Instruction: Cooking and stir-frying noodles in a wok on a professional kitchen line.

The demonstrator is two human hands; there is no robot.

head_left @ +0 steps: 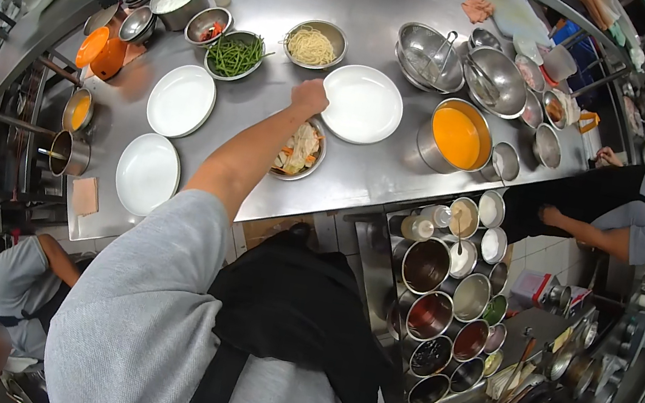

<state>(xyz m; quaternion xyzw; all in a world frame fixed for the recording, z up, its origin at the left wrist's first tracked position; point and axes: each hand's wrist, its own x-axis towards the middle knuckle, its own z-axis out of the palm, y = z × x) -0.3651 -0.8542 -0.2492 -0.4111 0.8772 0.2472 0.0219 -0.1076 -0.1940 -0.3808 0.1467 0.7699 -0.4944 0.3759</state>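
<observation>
My left hand (pixel 311 97), its fingers closed, grips the left rim of a round white plate (pixel 363 104) on the steel table (pixel 324 193). Below that hand, partly covered by my forearm, sits a metal bowl of pale, cooked-looking food with orange bits (pixel 299 152). Just beyond the hand stands a metal bowl of noodles (pixel 312 46). To its left are a bowl of green beans (pixel 235 55) and a small bowl of red pieces (pixel 209 27). Two more white plates (pixel 181 101) lie left of my arm. My right hand is out of view.
A pot of orange liquid (pixel 456 136) and metal mixing bowls (pixel 495 81) stand to the right. Several sauce pots (pixel 431 316) fill a lower counter. One co-worker (pixel 598 207) stands at the right end, another person (pixel 20 303) at lower left. An orange container (pixel 101 52) stands far left.
</observation>
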